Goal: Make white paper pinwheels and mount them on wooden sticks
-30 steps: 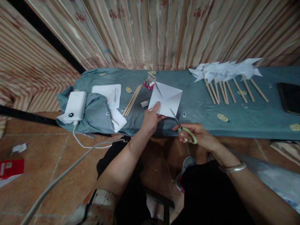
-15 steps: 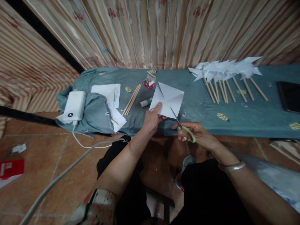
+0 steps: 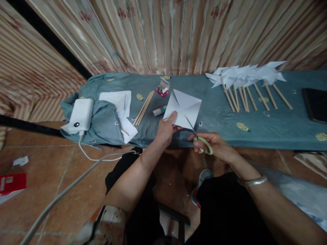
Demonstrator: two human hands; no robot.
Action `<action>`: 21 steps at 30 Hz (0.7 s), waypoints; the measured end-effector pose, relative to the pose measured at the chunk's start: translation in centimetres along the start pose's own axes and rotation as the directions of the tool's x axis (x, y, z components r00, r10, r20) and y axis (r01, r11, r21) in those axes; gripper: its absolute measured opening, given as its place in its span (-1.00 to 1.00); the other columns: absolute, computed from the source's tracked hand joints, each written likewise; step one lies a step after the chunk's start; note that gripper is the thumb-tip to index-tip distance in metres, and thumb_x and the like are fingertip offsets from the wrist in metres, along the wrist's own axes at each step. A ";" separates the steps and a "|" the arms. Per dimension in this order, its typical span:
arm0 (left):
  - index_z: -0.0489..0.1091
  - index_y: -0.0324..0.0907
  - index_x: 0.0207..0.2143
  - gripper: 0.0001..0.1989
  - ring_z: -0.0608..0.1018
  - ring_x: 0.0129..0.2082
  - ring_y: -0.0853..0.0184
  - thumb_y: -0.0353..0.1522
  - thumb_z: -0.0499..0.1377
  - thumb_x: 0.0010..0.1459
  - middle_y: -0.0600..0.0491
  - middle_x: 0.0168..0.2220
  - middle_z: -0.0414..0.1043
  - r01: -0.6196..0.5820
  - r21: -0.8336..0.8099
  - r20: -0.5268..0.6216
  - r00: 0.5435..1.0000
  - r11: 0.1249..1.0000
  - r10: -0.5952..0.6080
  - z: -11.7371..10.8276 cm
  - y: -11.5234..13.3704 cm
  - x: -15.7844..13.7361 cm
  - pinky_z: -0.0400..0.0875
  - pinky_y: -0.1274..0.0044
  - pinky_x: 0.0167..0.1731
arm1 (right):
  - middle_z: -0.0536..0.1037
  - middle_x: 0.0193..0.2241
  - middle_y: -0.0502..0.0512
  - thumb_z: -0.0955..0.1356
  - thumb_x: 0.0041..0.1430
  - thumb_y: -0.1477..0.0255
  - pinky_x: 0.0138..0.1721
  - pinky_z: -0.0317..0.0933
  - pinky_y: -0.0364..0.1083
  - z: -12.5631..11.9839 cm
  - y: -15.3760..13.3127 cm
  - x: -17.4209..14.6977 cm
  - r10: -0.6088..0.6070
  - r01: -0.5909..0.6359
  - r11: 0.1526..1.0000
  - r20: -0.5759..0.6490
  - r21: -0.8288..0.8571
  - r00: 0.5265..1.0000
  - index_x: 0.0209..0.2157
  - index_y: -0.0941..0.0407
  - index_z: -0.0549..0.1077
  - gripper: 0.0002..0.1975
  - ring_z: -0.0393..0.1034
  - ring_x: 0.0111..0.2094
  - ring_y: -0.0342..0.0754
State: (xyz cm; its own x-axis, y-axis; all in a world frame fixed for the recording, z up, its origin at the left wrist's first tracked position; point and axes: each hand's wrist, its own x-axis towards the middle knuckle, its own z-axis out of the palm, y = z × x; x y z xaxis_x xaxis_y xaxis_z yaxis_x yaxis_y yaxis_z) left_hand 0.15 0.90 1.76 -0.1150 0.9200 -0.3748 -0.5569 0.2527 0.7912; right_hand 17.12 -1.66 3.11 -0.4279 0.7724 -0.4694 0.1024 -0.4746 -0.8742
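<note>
My left hand (image 3: 167, 128) pinches the lower left edge of a square sheet of white paper (image 3: 187, 108), thumb on top and fingers beneath. Slits run inward from the paper's corners. My right hand (image 3: 209, 143) grips a pair of scissors (image 3: 207, 145) by its pale green handles. The scissor blades lie at the paper's lower right corner, pointing toward its middle. Just left of the paper is a glue stick (image 3: 158, 111), and behind it an open red box (image 3: 162, 90) holds small metal pieces.
Wooden sticks (image 3: 143, 109) and white paper sheets (image 3: 116, 102) lie to the left, near a white power bank (image 3: 81, 115) with a cable. Several paper pinwheels (image 3: 245, 76) on sticks rest at the right. A dark flat device (image 3: 315, 104) sits on the far right of the cloth-covered table (image 3: 219, 119).
Hardly anything differs. The paper has shifted very slightly to the right, while both hands and the scissors stay almost in place.
</note>
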 end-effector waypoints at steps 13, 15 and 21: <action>0.43 -0.24 -0.40 -0.82 0.47 -0.53 0.44 -0.28 0.25 0.08 0.10 -0.52 0.45 -0.006 -0.014 0.014 1.000 1.000 0.006 0.2 0.0 -0.4 0.39 0.58 -0.43 | 0.44 -0.67 -0.09 0.57 -0.37 0.09 -0.59 0.19 -0.22 0.1 0.1 0.2 -0.009 0.009 1.000 -0.027 -0.027 1.000 -0.39 0.16 0.53 -0.47 0.27 -0.64 -0.27; 0.43 -0.23 -0.41 -0.80 0.48 -0.51 0.42 -0.26 0.26 0.07 0.09 -0.51 0.46 0.006 -0.003 0.004 1.000 1.000 -0.006 0.2 0.1 -0.4 0.40 0.57 -0.41 | 0.44 -0.67 -0.09 0.57 -0.37 0.08 -0.59 0.19 -0.22 0.2 0.1 0.2 -0.012 0.011 1.000 -0.032 -0.023 0.999 -0.40 0.16 0.53 -0.47 0.27 -0.65 -0.26; 0.45 -0.22 -0.37 -0.77 0.53 -0.43 0.34 -0.22 0.29 0.03 0.05 -0.48 0.50 0.014 0.014 -0.002 1.000 1.000 -0.014 0.2 -0.1 -0.4 0.42 0.52 -0.36 | 0.44 -0.68 -0.08 0.56 -0.34 0.06 -0.62 0.18 -0.21 0.3 -0.1 0.1 -0.024 0.022 0.999 -0.040 -0.031 0.999 -0.42 0.14 0.52 -0.50 0.27 -0.66 -0.26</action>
State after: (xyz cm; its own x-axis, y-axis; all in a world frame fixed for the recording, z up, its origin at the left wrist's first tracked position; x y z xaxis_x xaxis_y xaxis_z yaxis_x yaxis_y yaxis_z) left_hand 0.40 0.54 1.98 -0.1087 0.9158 -0.3866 -0.5466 0.2698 0.7928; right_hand 16.78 -1.69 3.22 -0.3941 0.7995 -0.4533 0.1203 -0.4441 -0.8879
